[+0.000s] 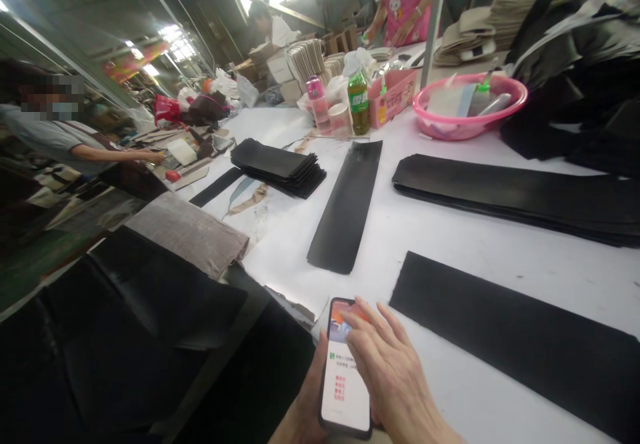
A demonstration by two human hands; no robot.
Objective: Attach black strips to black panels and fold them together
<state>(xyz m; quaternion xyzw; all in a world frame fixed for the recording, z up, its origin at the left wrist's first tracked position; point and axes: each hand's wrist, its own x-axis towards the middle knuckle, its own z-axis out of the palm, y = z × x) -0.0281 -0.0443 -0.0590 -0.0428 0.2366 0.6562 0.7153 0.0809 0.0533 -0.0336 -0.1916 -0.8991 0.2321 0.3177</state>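
A smartphone with a lit screen is held upright over the table's front edge. My left hand grips it from the left side and underneath. Over the upper right of the screen lies my right hand, its fingers stretched out and holding nothing. A single black strip lies just beyond the phone. To the right of my hands is a wide black sheet, and behind that a stack of long black strips. A shorter stack of black pieces sits farther left.
A pink basin, a green-labelled bottle, a pink-capped bottle and a pink box stand at the back. Dark material and a grey cloth lie left. Several people work around the table.
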